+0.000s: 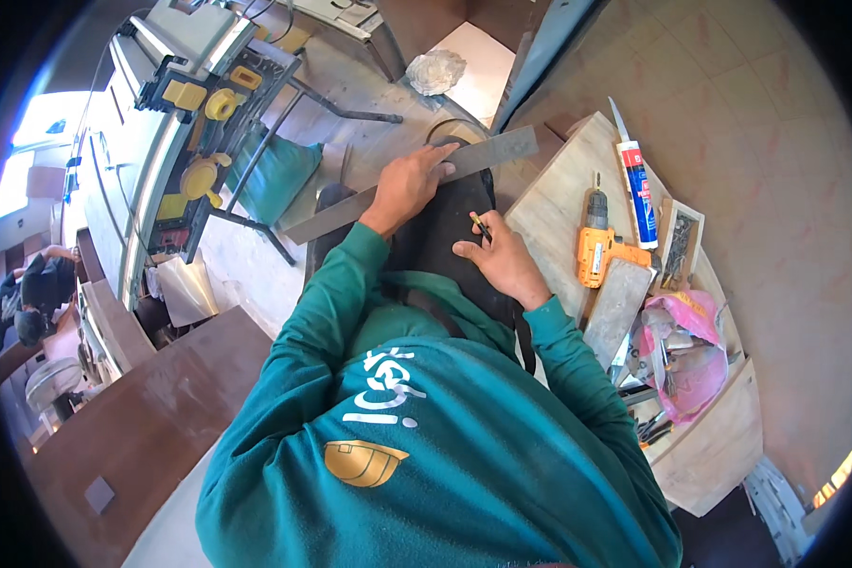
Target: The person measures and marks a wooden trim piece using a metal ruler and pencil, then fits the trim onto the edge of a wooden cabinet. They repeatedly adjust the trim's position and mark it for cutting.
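Note:
A long, flat grey strip (504,150) lies slantwise across my lap, over my dark trousers. My left hand (409,189) grips it near the middle, with the fingers bent over its upper edge. To the right, my right hand (513,265) is closed around a short dark and yellow pencil (483,229). The pencil's end points up toward the strip but stays apart from it. How the left thumb sits on the strip is partly hidden.
At right, a wooden board (559,189) carries an orange drill (596,241), a sealant tube (640,194), a screw box (680,241), a grey block (619,301) and a pink bag (688,331). At left stand a table saw (175,142) and a green sack (276,175); a person (43,293) is beyond.

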Action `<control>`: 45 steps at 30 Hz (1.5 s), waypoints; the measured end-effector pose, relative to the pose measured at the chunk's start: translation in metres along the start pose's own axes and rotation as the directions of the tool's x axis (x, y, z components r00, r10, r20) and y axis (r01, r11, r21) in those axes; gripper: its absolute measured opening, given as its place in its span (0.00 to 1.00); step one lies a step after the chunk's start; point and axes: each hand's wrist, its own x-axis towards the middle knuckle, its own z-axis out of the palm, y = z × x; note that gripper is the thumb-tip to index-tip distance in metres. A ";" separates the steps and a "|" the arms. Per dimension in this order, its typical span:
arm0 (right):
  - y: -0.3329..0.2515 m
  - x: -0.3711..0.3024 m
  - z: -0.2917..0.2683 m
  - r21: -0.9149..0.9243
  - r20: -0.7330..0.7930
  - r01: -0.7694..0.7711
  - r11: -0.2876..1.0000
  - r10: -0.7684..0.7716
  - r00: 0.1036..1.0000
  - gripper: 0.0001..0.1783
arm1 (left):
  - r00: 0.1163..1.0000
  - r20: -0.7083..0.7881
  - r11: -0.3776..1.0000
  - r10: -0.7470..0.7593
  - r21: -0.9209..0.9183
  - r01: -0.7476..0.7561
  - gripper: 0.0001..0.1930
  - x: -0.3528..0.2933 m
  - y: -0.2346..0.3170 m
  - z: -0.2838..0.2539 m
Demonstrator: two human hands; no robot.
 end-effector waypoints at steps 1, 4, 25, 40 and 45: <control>-0.001 -0.001 0.000 -0.004 -0.002 -0.007 1.000 0.007 1.000 0.30 | 1.000 0.015 1.000 -0.016 -0.022 0.016 0.21 0.001 -0.001 0.000; -0.005 -0.002 -0.002 -0.016 0.005 -0.020 1.000 0.020 1.000 0.30 | 1.000 0.028 1.000 -0.008 0.003 0.008 0.20 0.003 -0.010 0.003; 0.006 0.006 -0.001 0.069 -0.079 0.005 0.998 0.001 0.997 0.26 | 0.998 -0.055 0.999 0.038 -0.012 -0.038 0.17 0.015 -0.021 0.018; -0.021 0.058 0.004 -0.364 -0.085 -0.315 0.876 0.305 0.949 0.25 | 0.979 0.191 0.940 -0.076 -0.313 0.134 0.18 0.056 -0.010 -0.062; -0.063 0.066 0.024 -0.396 0.008 -0.395 0.829 0.433 0.901 0.27 | 0.969 0.232 0.920 -0.087 -0.354 0.167 0.21 0.042 -0.008 -0.144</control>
